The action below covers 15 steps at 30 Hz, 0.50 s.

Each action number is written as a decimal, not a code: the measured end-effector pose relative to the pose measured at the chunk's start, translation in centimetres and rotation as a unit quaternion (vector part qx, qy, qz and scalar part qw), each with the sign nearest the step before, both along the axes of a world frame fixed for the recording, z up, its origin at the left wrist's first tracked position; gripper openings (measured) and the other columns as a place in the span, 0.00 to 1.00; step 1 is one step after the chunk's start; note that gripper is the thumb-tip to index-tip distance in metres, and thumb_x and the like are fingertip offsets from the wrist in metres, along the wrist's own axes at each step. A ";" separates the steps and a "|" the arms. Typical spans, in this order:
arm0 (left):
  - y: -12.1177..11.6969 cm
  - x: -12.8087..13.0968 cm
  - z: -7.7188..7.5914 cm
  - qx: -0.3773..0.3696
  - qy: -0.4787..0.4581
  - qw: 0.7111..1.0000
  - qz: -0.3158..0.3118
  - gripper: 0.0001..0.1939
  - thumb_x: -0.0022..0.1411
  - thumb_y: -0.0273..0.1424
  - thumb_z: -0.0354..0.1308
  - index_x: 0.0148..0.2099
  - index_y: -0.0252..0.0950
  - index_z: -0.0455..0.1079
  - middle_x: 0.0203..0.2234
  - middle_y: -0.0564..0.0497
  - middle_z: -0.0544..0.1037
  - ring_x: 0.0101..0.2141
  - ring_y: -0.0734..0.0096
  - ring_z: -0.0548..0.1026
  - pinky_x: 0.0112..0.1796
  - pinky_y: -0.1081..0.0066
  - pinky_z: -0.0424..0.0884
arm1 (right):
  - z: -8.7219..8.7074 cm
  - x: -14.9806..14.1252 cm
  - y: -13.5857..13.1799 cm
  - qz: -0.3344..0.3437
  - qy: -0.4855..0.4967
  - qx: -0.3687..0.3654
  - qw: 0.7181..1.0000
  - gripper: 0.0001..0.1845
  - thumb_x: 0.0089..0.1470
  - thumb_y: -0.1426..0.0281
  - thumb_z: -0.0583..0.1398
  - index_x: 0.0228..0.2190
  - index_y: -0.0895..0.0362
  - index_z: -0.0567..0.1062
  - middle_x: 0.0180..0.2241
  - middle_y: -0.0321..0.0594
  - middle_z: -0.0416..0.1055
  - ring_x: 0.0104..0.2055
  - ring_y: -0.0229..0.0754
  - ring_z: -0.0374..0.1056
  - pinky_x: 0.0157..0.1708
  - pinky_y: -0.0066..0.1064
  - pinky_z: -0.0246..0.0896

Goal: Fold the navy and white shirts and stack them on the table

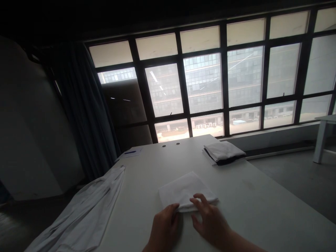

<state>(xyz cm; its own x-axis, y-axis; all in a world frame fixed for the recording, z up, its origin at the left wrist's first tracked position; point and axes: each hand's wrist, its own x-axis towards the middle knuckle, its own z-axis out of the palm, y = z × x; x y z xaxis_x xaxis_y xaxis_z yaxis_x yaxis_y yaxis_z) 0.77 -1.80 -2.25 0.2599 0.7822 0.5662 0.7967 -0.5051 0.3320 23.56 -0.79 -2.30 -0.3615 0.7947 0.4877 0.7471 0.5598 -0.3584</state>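
Observation:
A folded white cloth lies flat on the white table in front of me, turned slightly askew. My left hand is at its near edge, fingers curled together over the left part of that edge, with the thumb low beside it. At the right part of the same edge, my right hand rests its fingertips on the cloth. Its fingers are apart and bent, and the thumb stands off from them over the table.
A stack of folded white and dark cloth sits near the table's right edge. Loose white garments spread along the left side. Paper with a pen lies at the far left. Beyond the table are a blue curtain and windows.

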 end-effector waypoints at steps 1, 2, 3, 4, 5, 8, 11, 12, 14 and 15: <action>0.0 0.0 0.0 0.000 -0.006 1.000 0.001 0.20 0.61 0.23 0.52 0.53 0.42 0.72 0.42 0.50 0.83 0.40 0.65 0.83 0.42 0.71 0.78 | -0.4 -0.6 -0.3 0.000 0.001 -0.025 1.000 0.34 0.53 0.71 0.57 0.61 0.50 0.63 0.64 0.49 0.60 0.42 0.46 0.75 0.41 0.36 0.70; 0.0 -0.1 0.1 0.001 -0.010 1.000 0.001 0.19 0.61 0.24 0.52 0.53 0.42 0.72 0.42 0.50 0.83 0.40 0.65 0.83 0.42 0.71 0.78 | -0.8 -1.1 -0.4 0.000 -0.002 -0.047 0.999 0.38 0.51 0.72 0.58 0.64 0.50 0.60 0.67 0.50 0.56 0.43 0.47 0.75 0.42 0.36 0.70; -0.1 0.0 0.2 0.003 -0.011 1.000 0.000 0.19 0.61 0.24 0.52 0.53 0.42 0.72 0.42 0.50 0.83 0.40 0.65 0.83 0.42 0.71 0.78 | -1.1 -1.5 -0.3 -0.002 -0.004 -0.064 0.998 0.40 0.50 0.73 0.57 0.65 0.50 0.58 0.68 0.50 0.54 0.45 0.48 0.75 0.43 0.36 0.70; -0.2 0.0 0.3 0.004 -0.010 1.000 -0.004 0.19 0.62 0.24 0.52 0.53 0.42 0.72 0.42 0.50 0.83 0.40 0.65 0.82 0.41 0.71 0.78 | -1.3 -1.6 0.0 -0.002 -0.006 -0.078 0.997 0.40 0.51 0.74 0.56 0.65 0.50 0.59 0.68 0.50 0.56 0.45 0.49 0.76 0.44 0.36 0.70; -0.3 0.1 0.4 0.005 -0.008 1.000 -0.008 0.18 0.63 0.24 0.52 0.53 0.43 0.72 0.41 0.50 0.83 0.40 0.65 0.82 0.41 0.72 0.78 | -1.3 -1.6 0.4 -0.001 -0.006 -0.090 0.996 0.36 0.52 0.75 0.55 0.63 0.50 0.62 0.65 0.49 0.61 0.45 0.48 0.76 0.44 0.35 0.70; -0.7 0.4 0.8 0.001 0.009 1.000 -0.019 0.18 0.61 0.25 0.52 0.51 0.43 0.72 0.40 0.50 0.83 0.38 0.65 0.82 0.40 0.70 0.77 | -0.8 -0.6 1.8 -0.001 0.010 -0.103 0.995 0.23 0.57 0.77 0.51 0.50 0.51 0.74 0.49 0.44 0.76 0.45 0.46 0.76 0.45 0.32 0.68; -1.0 0.9 1.0 -0.005 0.038 0.998 -0.039 0.26 0.52 0.25 0.56 0.54 0.42 0.69 0.44 0.46 0.81 0.43 0.59 0.80 0.45 0.64 0.76 | -0.3 0.6 2.7 -0.006 0.046 -0.086 0.995 0.20 0.59 0.78 0.50 0.46 0.52 0.75 0.46 0.42 0.77 0.44 0.46 0.76 0.44 0.32 0.68; -1.1 1.0 1.1 -0.004 0.047 0.998 -0.046 0.31 0.48 0.25 0.57 0.57 0.41 0.67 0.47 0.45 0.80 0.45 0.56 0.79 0.48 0.61 0.75 | -0.2 0.9 2.9 -0.004 0.064 -0.075 0.995 0.20 0.59 0.78 0.49 0.46 0.52 0.74 0.46 0.43 0.76 0.45 0.45 0.76 0.45 0.32 0.68; -1.2 1.2 1.1 -0.001 0.062 0.996 -0.061 0.39 0.43 0.25 0.58 0.61 0.40 0.64 0.51 0.42 0.77 0.49 0.51 0.76 0.52 0.56 0.72 | -0.3 1.3 3.1 0.001 0.100 -0.052 0.994 0.20 0.59 0.78 0.48 0.46 0.52 0.72 0.49 0.44 0.74 0.46 0.45 0.75 0.46 0.34 0.68; -1.3 1.2 1.1 -0.002 0.068 0.995 -0.069 0.40 0.42 0.24 0.57 0.62 0.39 0.64 0.51 0.41 0.77 0.50 0.51 0.75 0.53 0.56 0.72 | -0.4 1.4 3.2 0.004 0.114 -0.043 0.993 0.19 0.59 0.78 0.48 0.46 0.53 0.71 0.52 0.45 0.73 0.47 0.45 0.75 0.47 0.35 0.68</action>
<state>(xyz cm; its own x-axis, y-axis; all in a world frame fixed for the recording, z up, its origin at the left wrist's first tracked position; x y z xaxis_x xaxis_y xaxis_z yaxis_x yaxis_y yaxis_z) 1.97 -3.06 -1.15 0.4384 0.7366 0.5151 0.7581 -0.6109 0.2283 24.96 2.40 -2.74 -0.2552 0.8343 0.4888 0.6367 0.5254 -0.5644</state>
